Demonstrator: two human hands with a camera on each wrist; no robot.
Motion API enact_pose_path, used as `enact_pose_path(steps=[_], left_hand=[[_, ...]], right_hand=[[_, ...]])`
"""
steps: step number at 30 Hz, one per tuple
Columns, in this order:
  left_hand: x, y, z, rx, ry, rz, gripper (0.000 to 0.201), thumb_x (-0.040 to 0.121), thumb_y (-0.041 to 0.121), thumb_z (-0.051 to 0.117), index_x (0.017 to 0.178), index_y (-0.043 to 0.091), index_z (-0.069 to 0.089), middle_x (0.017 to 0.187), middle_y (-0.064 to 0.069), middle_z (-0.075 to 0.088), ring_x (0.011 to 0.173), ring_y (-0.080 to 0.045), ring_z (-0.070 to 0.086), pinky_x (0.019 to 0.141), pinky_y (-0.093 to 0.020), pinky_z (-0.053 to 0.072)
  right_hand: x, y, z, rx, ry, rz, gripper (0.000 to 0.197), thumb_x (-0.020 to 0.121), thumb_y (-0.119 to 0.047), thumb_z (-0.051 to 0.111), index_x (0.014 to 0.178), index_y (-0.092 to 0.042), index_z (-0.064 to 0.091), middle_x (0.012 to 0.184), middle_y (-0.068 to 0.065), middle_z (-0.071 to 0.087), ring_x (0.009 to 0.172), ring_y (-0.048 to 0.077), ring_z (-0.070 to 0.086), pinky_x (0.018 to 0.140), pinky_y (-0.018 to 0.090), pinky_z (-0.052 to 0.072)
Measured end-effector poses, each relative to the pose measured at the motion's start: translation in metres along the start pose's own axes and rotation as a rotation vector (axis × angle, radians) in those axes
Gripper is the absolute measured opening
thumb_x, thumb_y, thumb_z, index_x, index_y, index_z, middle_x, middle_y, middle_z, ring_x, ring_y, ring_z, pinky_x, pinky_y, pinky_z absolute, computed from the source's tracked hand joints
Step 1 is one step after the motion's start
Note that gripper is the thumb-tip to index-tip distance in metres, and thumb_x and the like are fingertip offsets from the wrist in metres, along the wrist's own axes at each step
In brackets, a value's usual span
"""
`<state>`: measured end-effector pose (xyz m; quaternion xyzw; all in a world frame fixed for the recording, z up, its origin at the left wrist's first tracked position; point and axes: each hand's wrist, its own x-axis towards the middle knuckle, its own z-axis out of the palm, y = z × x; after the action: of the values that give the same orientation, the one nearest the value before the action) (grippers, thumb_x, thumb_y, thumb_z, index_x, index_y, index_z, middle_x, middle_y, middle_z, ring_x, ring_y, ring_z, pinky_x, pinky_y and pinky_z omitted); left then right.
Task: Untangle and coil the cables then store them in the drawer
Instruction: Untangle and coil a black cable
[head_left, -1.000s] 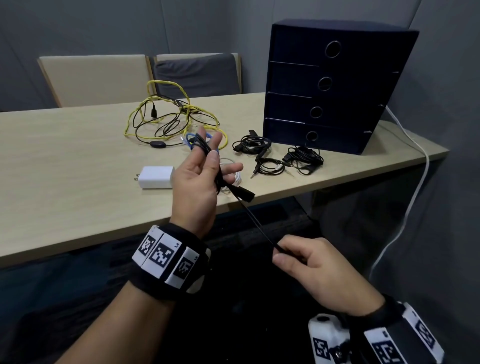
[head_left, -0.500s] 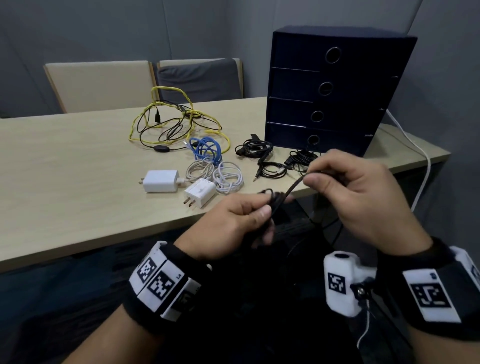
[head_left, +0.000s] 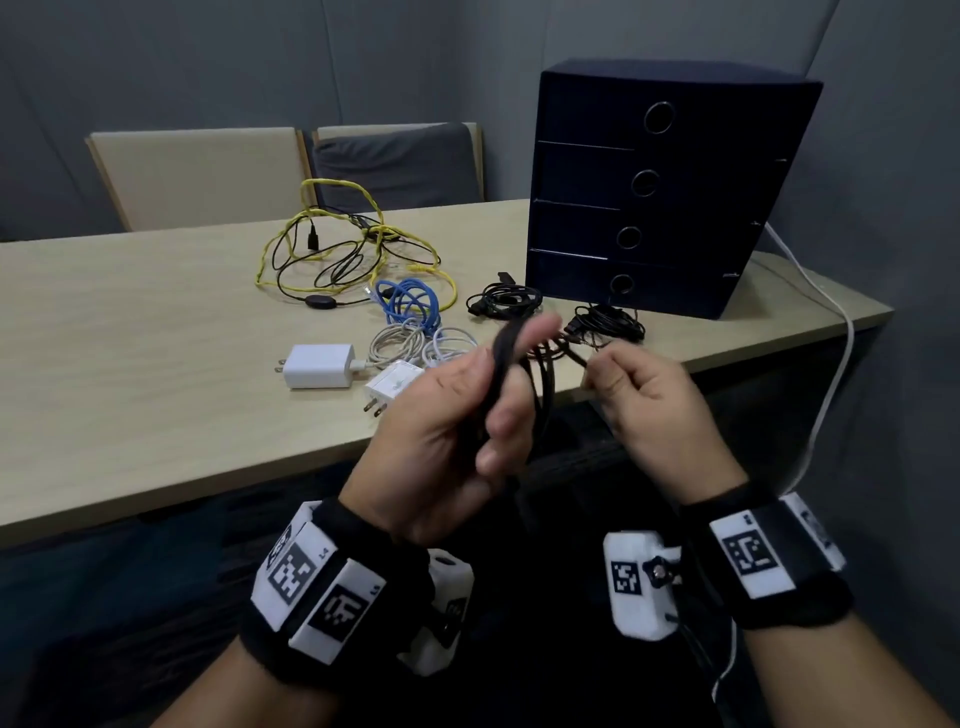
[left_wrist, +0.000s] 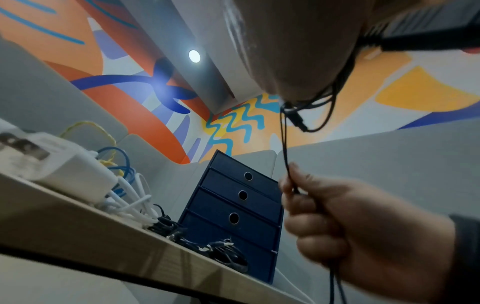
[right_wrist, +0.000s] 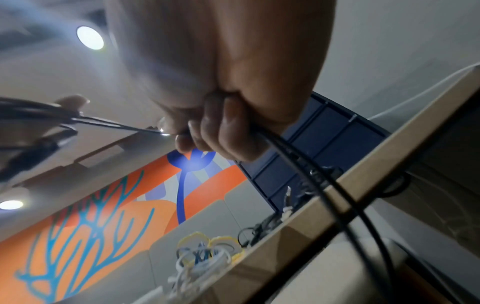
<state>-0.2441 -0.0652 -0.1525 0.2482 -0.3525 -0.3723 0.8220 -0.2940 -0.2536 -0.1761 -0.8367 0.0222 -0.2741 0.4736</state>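
Just before the table's front edge my left hand (head_left: 498, 384) is raised, palm toward me. Loops of a thin black cable (head_left: 496, 364) wrap its fingers, and the thumb presses them. To its right, my right hand (head_left: 602, 374) pinches a strand of the same cable between thumb and forefinger. In the left wrist view the strand (left_wrist: 285, 148) runs taut from my palm down to the right hand (left_wrist: 337, 216). The right wrist view shows the cable (right_wrist: 306, 162) trailing down from my curled fingers (right_wrist: 207, 133). The dark blue drawer unit (head_left: 665, 192) has all its drawers shut.
On the wooden table (head_left: 130, 374) lie a yellow and black tangle (head_left: 337, 249), a blue coil (head_left: 410, 306), white cables with two chargers (head_left: 317, 366), and two black coils (head_left: 504, 301) by the drawers. Chairs (head_left: 202, 171) stand behind. A white cord (head_left: 831, 374) hangs off the right edge.
My left hand has risen and turned palm toward me with the loops on its fingers. The right hand swung up from below and now sits close beside it, still pinching the strand.
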Motion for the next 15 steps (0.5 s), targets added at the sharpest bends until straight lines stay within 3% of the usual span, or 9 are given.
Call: enact_pose_path(steps=[4,7,11,15], left_hand=[[0.007,0.010,-0.002,-0.047,0.154,0.119,0.042,0.096,0.021,0.036,0.133,0.003,0.043,0.062,0.008,0.045,0.050,-0.003,0.043,0.052,-0.015,0.034],[0.015,0.020,-0.007,-0.041,0.254,0.190,0.037,0.095,0.021,0.035,0.127,0.006,0.047,0.061,0.008,0.044,0.050,-0.004,0.041,0.053,-0.015,0.032],[0.026,0.016,-0.012,0.014,0.422,0.284,0.036,0.089,0.018,0.043,0.123,0.005,0.047,0.061,0.005,0.044,0.053,-0.008,0.046,0.053,-0.017,0.040],[0.031,0.007,-0.025,0.190,0.521,0.356,0.029,0.102,0.007,0.032,0.130,0.006,0.041,0.060,0.004,0.048,0.061,-0.012,0.059,0.059,-0.020,0.047]], right_hand=[[-0.019,0.016,0.013,-0.040,-0.045,0.072,0.030,0.099,-0.026,0.053,0.073,-0.011,0.057,0.051,-0.016,0.047,0.051,0.000,0.041,0.052,0.016,0.028],[-0.036,0.021,0.016,-0.029,-0.124,0.120,0.027,0.100,-0.021,0.052,0.074,-0.015,0.057,0.048,-0.017,0.045,0.047,0.001,0.041,0.049,0.013,0.027],[-0.054,0.011,0.022,0.006,-0.240,0.138,0.023,0.099,-0.015,0.053,0.077,-0.015,0.059,0.052,-0.020,0.049,0.050,-0.002,0.048,0.051,0.010,0.032],[-0.068,-0.004,0.025,-0.002,-0.333,0.118,0.020,0.097,-0.019,0.058,0.077,-0.018,0.062,0.060,-0.016,0.053,0.058,-0.002,0.048,0.058,0.013,0.035]])
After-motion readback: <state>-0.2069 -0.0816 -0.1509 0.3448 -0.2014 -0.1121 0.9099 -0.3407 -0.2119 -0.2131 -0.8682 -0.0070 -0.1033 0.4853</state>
